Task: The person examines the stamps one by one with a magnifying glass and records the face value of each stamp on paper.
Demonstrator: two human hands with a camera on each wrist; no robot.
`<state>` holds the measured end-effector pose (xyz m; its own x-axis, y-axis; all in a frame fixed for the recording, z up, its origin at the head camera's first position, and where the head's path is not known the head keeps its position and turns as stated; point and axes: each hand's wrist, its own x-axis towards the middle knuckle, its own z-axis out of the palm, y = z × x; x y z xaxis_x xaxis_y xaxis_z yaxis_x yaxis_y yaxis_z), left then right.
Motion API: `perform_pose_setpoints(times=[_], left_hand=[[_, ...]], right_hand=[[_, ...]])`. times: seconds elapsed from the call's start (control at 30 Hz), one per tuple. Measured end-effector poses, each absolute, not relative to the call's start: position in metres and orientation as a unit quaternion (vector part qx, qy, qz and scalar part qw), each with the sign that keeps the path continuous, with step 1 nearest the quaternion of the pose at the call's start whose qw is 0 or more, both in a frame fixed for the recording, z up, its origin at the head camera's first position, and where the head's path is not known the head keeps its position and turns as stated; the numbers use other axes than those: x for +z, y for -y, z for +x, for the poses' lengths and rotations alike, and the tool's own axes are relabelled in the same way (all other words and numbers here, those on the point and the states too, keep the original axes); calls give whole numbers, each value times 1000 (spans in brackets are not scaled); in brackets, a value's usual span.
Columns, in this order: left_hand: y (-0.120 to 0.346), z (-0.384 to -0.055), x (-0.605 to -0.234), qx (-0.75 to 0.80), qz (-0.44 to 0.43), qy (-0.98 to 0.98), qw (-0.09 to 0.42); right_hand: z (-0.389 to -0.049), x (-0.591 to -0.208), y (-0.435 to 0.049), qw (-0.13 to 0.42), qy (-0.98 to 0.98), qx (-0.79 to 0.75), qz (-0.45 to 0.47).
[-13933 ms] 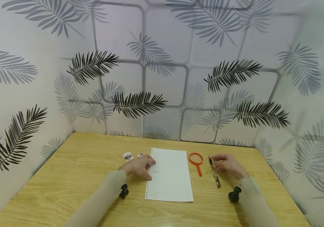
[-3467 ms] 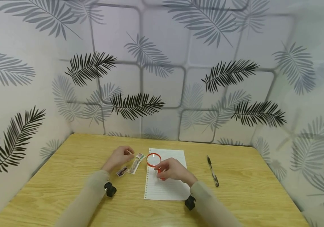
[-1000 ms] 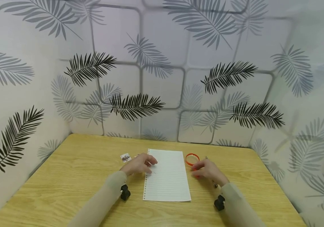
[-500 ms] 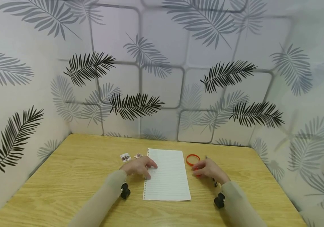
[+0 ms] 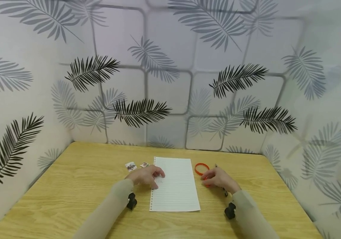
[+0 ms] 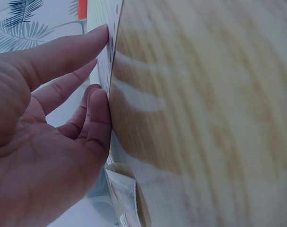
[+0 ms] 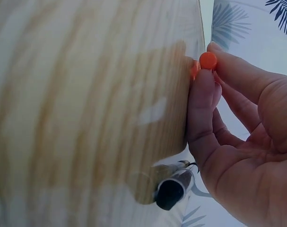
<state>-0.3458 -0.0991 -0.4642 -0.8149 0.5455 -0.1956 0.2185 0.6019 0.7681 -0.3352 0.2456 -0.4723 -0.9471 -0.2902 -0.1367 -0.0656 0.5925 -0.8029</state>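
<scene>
My right hand point(image 5: 219, 178) pinches the handle of a red-rimmed magnifying glass point(image 5: 201, 169), just right of a sheet of lined paper point(image 5: 176, 189). In the right wrist view, the orange-red handle end point(image 7: 208, 60) shows between thumb and fingers, low over the wood. My left hand point(image 5: 144, 175) rests at the paper's punched left edge, fingers relaxed and spread, nothing gripped. Two small stamp-like picture pieces, one farther left point(image 5: 131, 166) and one nearer the sheet point(image 5: 144, 164), lie beyond the left hand. Faint marks show on the paper near its fingertips.
A pen point(image 5: 225, 192) lies right of the magnifying glass, partly hidden behind the right hand; its dark end point(image 7: 170, 194) shows below that hand in the right wrist view. The wooden table point(image 5: 93, 166) meets a leaf-patterned wall at its back.
Since 3.5 s ago, my right hand has carried the magnifying glass from over the paper to its right side. My left hand has moved from the picture pieces onto the paper's edge.
</scene>
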Motion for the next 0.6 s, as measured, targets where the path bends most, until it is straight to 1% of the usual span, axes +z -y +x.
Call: perform_pose_setpoints(times=[0.3, 0.6], left_hand=[[94, -347, -465, 372, 221, -877, 208], [95, -346, -465, 378, 213, -877, 207]], right_hand=[[-335, -474, -248, 127, -887, -431, -102], [-335, -471, -253, 154, -851, -489, -112]])
